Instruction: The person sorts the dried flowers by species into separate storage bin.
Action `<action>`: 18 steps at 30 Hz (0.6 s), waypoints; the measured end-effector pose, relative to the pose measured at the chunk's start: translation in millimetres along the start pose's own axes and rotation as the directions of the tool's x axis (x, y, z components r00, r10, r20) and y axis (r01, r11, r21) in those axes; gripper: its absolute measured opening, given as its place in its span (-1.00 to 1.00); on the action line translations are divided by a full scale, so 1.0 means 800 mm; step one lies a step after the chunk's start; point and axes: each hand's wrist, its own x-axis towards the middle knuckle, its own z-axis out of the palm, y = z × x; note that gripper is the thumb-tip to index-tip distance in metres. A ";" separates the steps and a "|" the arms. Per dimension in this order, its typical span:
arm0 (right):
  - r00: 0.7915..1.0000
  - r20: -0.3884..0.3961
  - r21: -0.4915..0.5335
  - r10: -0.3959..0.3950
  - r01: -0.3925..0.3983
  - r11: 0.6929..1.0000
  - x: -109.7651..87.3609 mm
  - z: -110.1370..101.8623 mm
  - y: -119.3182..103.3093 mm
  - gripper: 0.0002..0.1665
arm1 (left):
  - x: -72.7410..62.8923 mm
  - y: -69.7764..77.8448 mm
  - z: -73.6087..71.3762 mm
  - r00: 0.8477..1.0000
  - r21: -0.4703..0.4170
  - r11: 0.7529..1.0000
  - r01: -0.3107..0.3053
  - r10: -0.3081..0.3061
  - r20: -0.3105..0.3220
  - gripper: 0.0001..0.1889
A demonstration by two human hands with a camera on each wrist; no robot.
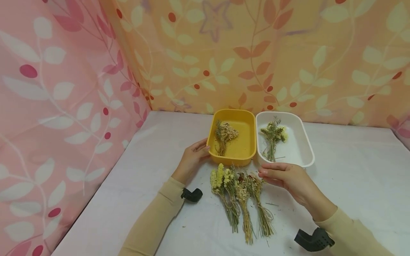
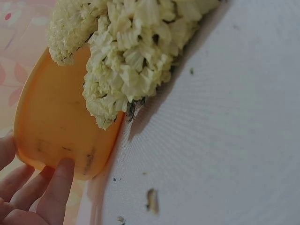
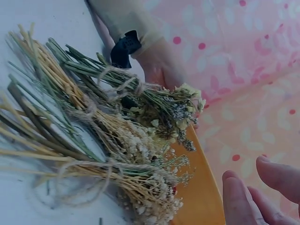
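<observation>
Patterned cloth (image 1: pixel 288 53) is hanging behind a bench (image 1: pixel 112 213) covered in white. Two trays are standing side by side on it, one yellow tray (image 1: pixel 246 138) and one white tray (image 1: pixel 296 140), and each is holding one dried bunch: a brownish bunch (image 1: pixel 229 132) and a yellow-green bunch (image 1: pixel 273 137). Three twine-tied bunches are lying in front: a yellow-flowered bunch (image 1: pixel 217 177), a middle bunch (image 1: pixel 242 193) and a right-hand bunch (image 1: pixel 264 215). These three are lying between the two hands, apart from the left. Its fingers loosely extended, the left hand (image 1: pixel 192 158) is touching the yellow tray's outer wall; the right hand (image 1: pixel 293 179) is holding nothing, its fingers reaching out by the white tray's near edge, contact there being unclear. Only the left wrist view is showing dark smudges on the yellow wall, while the right wrist view is revealing the twine loops (image 3: pixel 124 89) closely.
</observation>
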 end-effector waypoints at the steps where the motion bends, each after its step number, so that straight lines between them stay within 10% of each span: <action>1: 1.000 0.004 0.006 0.002 -0.002 1.000 -0.002 -0.001 0.003 -0.53 | 0.000 0.001 0.000 1.000 0.002 1.000 -0.002 0.002 -0.001 -0.47; 18: 0.997 -0.004 -0.065 0.076 -0.077 0.995 -0.025 0.006 0.040 -0.42 | 0.002 -0.001 0.000 1.000 0.006 1.000 0.002 -0.002 -0.011 -0.48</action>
